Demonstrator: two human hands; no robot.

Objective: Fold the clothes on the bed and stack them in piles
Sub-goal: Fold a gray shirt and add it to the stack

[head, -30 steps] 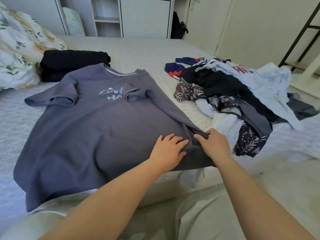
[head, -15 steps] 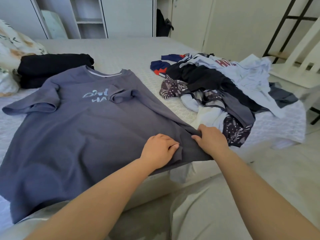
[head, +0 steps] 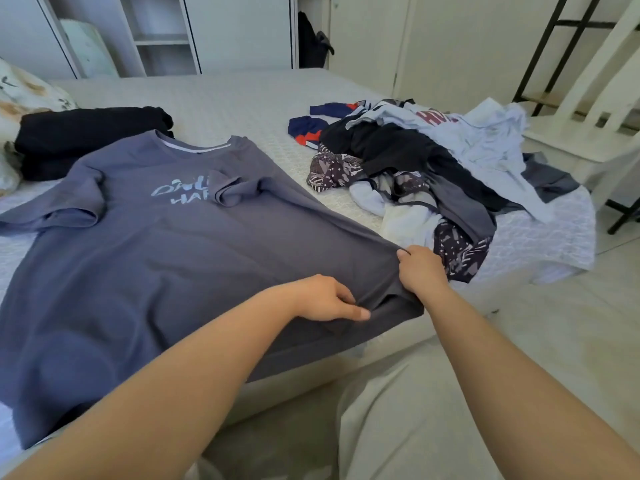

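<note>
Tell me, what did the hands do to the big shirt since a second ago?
The left hand, flat on the blue-grey cotton T-shirt a second ago, curled and now pinches its hem. The right hand kept gripping the hem corner. The T-shirt stays spread out, one sleeve folded in; the folded black garment and jumbled clothes heap look unmoved.

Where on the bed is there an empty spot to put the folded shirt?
Bare bed shows beyond the grey T-shirt, between the folded black clothes and the unfolded heap. A narrow strip runs between shirt and heap. The right side is crowded.
</note>
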